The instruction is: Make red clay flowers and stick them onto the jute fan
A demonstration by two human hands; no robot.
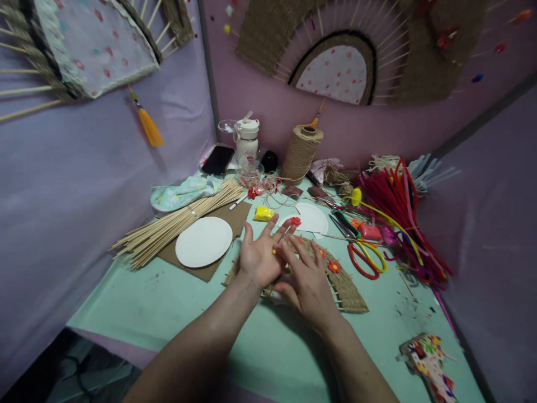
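Observation:
My left hand [263, 254] is turned palm up with its fingers spread. A tiny yellow clay ball [274, 252] rests on the palm. Above it, my right hand [308, 277] is palm down, fingers stretched out, its fingertips at the ball. Beneath both hands lies a woven straw fan [351, 291], partly hidden by them. A red clay flower with a yellow centre [334, 267] sits on the weave, and more red bits show beside my fingers. Another red flower shape [296, 221] shows at my left fingertips; whether it touches them I cannot tell.
A yellow clay packet [264, 213] and a white oval card [203, 242] lie beyond and left, near a bundle of thin sticks [180, 224]. Scissors [364, 260], pipe cleaners [390, 207] and a twine spool [302, 154] stand right and back. A bottle [246, 143] is behind.

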